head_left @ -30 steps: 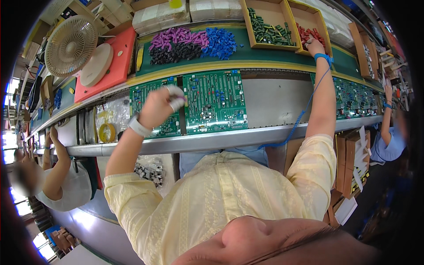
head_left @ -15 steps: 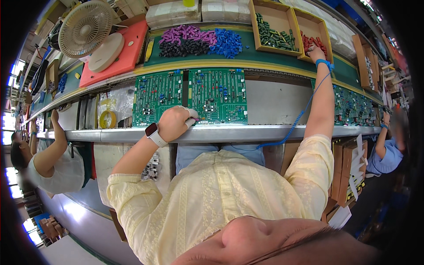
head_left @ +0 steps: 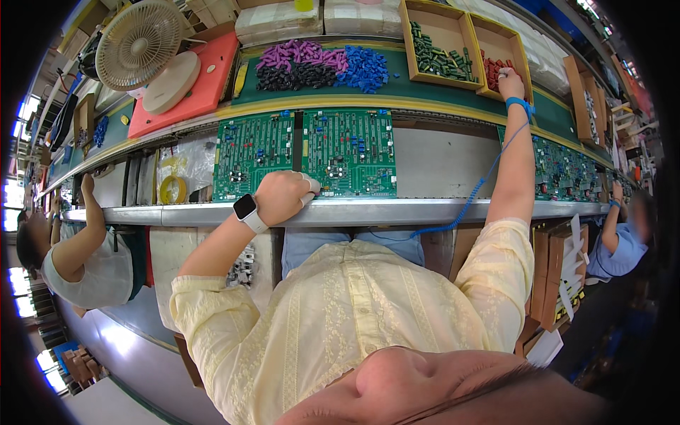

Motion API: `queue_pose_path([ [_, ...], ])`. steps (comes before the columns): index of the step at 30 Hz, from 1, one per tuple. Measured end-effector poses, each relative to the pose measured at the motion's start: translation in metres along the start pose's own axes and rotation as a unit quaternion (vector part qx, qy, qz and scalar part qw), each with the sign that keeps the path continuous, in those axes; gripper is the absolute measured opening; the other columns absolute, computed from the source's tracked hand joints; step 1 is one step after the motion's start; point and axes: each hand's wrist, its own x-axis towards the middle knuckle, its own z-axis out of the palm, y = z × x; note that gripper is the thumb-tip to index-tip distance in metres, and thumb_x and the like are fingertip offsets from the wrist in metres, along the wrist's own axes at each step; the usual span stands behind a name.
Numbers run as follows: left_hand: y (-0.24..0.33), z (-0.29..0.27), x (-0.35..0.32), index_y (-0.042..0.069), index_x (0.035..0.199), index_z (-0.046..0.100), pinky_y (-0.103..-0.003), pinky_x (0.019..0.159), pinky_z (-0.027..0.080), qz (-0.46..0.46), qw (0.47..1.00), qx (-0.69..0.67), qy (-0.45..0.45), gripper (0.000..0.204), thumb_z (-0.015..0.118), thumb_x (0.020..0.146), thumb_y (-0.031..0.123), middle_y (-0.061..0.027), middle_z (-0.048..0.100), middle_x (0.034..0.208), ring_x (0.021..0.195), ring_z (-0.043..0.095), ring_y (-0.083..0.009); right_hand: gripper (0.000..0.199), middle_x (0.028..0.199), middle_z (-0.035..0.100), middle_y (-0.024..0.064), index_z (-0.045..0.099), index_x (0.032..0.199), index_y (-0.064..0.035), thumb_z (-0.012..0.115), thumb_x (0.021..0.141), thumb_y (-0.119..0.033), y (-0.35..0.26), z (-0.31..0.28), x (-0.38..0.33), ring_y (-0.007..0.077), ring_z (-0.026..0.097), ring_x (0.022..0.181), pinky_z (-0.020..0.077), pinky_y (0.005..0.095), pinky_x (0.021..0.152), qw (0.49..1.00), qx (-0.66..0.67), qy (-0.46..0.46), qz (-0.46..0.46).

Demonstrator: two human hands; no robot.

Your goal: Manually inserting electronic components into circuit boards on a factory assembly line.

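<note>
Lowered since the earlier frame, the left hand [head_left: 283,197] rests clenched at the near edge of a green circuit board [head_left: 347,152]. The right hand [head_left: 510,81] reaches into a tray of red parts [head_left: 496,67]; its grasp cannot be told. Picking one part cleanly would serve best.

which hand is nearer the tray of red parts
Right. The right hand reaches into the red parts tray at its near edge. The left hand rests far off, low on the green circuit boards.
</note>
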Motion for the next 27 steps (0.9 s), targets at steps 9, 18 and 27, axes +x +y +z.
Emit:
queue_pose_path([
  [9, -0.001, 0.006, 0.004, 0.011, 0.080, 0.063, -0.036, 0.059, 0.047, 0.047, 0.999, 0.028, -0.004, 0.010, 0.058, 0.072, 0.013, -0.0069, 0.060, 0.068, 0.066, 0.058, -0.0256, 0.027, 0.086, 0.058, 0.0096, 0.050, 0.106, -0.0019, 0.057, 0.081, -0.006, -0.095, -0.052, -0.131, 0.0156, 0.059, 0.071, 0.0501, 0.0264, 0.058, 0.875, 0.448, -0.174, -0.058],
  [18, 0.005, 0.013, 0.009, 0.009, 0.084, 0.062, -0.035, 0.059, 0.046, 0.068, 0.996, 0.051, 0.010, 0.012, 0.058, 0.072, 0.011, -0.0068, 0.058, 0.068, 0.066, 0.057, -0.0251, 0.022, 0.087, 0.056, 0.0074, 0.058, 0.097, -0.0045, 0.060, 0.075, -0.005, -0.141, -0.066, -0.282, 0.0183, 0.057, 0.079, 0.0465, 0.0282, 0.070, 0.852, 0.207, -0.365, -0.314],
  [27, -0.011, -0.013, -0.018, 0.004, 0.100, 0.058, -0.042, 0.086, 0.040, -0.061, 0.984, 0.110, 0.126, 0.029, 0.060, 0.071, 0.008, -0.0137, 0.060, 0.089, 0.084, 0.055, -0.0309, 0.019, 0.087, 0.058, 0.0094, 0.061, 0.090, -0.0055, 0.059, 0.072, -0.011, -0.140, -0.048, -0.287, 0.0270, 0.055, 0.082, 0.0433, 0.0368, 0.075, 0.854, 0.083, -0.264, -0.441],
])
